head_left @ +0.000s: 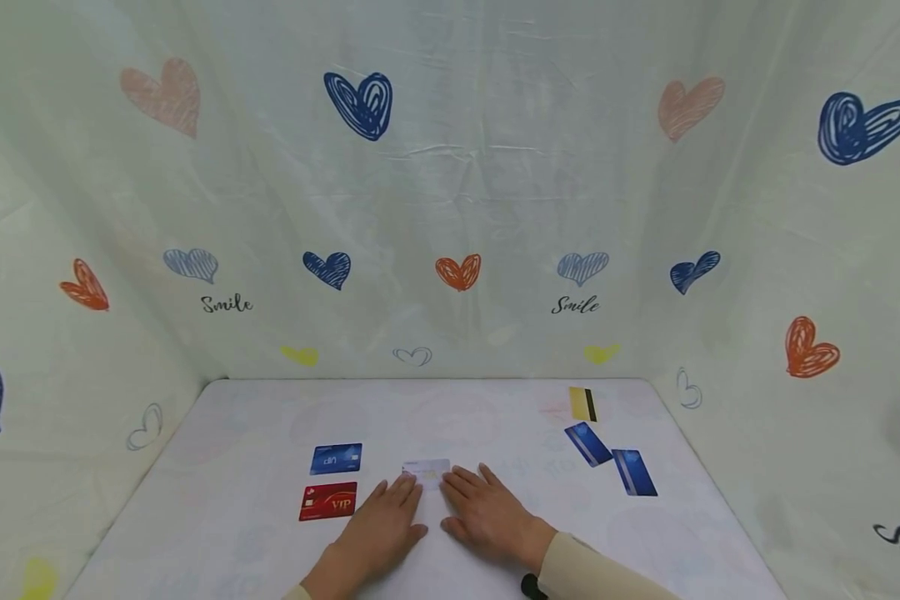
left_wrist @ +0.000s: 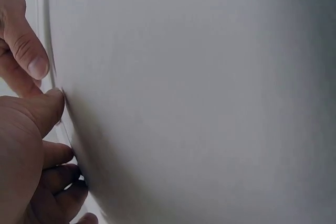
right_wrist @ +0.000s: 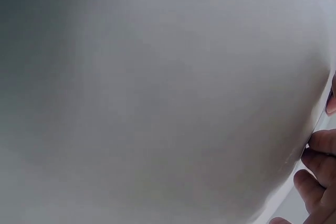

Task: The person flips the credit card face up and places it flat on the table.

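A pale whitish-lilac card [head_left: 426, 467] lies flat on the white tabletop in the head view, between my two hands. At its left lower edge my left hand [head_left: 384, 527] rests palm down with fingers extended, fingertips right at the card. From the other side my right hand [head_left: 489, 515] rests on the table likewise, its fingertips at the card's right edge. Both thumbs point inward below the card. The left wrist view has my left hand [left_wrist: 31, 145] at the tabletop, with part of the other hand above it. Fingers [right_wrist: 320, 163] of my right hand show at the right wrist view's edge.
Left of the hands lie a blue card [head_left: 336, 458] and a red VIP card [head_left: 328, 502]. On the right are a gold card [head_left: 582, 404] with a black stripe and two blue cards, one tilted [head_left: 588, 444] and one nearer [head_left: 634, 472]. A heart-printed curtain [head_left: 450, 200] surrounds the table [head_left: 255, 417].
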The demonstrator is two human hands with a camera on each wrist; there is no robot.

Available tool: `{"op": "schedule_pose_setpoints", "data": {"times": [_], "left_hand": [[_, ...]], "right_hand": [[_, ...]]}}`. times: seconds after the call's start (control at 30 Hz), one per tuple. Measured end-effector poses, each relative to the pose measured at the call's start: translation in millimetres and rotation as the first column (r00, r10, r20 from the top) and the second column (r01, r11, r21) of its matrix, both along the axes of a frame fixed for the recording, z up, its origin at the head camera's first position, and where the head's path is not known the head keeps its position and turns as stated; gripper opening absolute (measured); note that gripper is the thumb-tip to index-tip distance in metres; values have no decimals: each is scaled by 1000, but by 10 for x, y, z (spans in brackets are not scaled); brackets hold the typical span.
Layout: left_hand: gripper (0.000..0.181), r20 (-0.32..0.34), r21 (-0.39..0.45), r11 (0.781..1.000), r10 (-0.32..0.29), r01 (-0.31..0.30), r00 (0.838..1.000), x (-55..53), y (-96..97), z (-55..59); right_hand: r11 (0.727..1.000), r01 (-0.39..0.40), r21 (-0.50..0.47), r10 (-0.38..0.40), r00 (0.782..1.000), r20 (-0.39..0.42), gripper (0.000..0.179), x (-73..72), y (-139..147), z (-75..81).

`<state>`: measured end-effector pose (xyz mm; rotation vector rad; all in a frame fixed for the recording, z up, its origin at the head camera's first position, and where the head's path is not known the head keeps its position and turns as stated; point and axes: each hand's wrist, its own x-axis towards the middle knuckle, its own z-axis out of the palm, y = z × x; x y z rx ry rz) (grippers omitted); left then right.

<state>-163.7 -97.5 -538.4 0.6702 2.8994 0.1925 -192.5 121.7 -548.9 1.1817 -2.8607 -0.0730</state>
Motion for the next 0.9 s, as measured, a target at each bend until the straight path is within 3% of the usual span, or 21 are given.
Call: {"op": "schedule_pose_setpoints", "data": {"times": [0.23,0.57,0.9], "left_hand": [[72,-44,11,1000,16,-16,999,-91,-104,-46],[86,-10,34,996,84,-83,996,-230,-185,-42],[95,-13,26,996,85,-85,996,-350,-220,-104]], "right_hand": [[1000,25,18,-25,999,20,60,-90,-144,14],[999,48,7,-49,996,71,61,-228,-281,-11],[995,82,51,-86,992,92,61,-296,-359,49]]}}
